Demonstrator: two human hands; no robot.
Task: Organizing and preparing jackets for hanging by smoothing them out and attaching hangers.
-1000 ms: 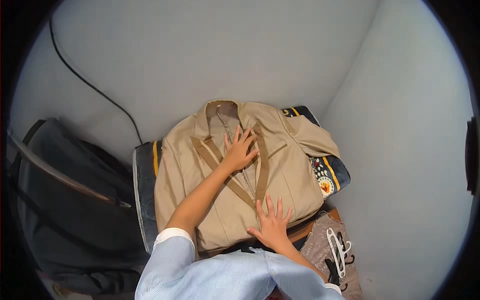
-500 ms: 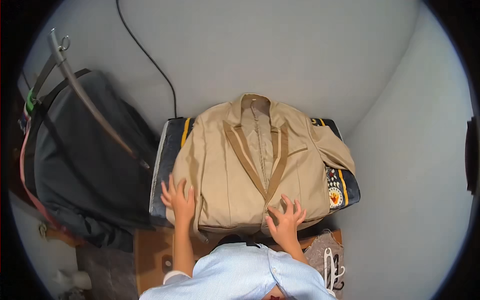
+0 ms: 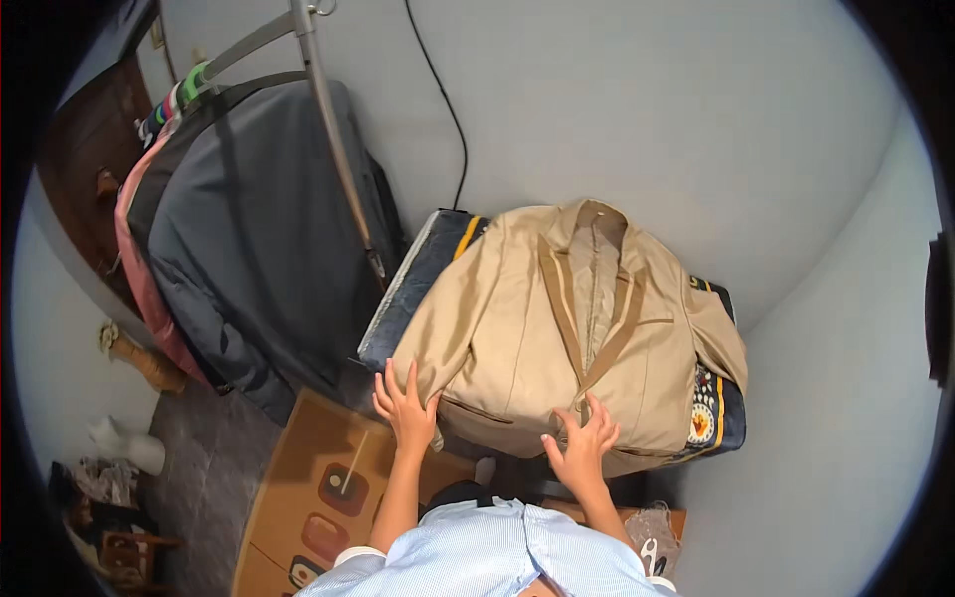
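Observation:
A tan blazer (image 3: 497,368) with brown-trimmed lapels lies front side up, its collar at the far end. It covers most of a dark patterned padded board (image 3: 398,318) with yellow stripes. My left hand (image 3: 408,408) rests at the lower end of the blazer's left-side sleeve, fingers spread and pointing away from me. My right hand (image 3: 587,448) is at the front closure below the lapels, fingers apart and slightly bent, with the thumb out to the side. Neither hand grips the cloth. Under the left palm, part of the cuff is hidden.
Left of the board, dark grey garments (image 3: 269,219) hang on a metal rack (image 3: 333,139). A brown printed cardboard sheet (image 3: 298,448) lies on the floor, near a white form (image 3: 134,448). A black cable (image 3: 438,85) runs down the grey wall. White hangers (image 3: 652,557) lie at lower right.
The view has turned left, so the blazer and board sit further right and tilted. My left hand has come down the sleeve toward its cuff; my right hand stays by the front closure.

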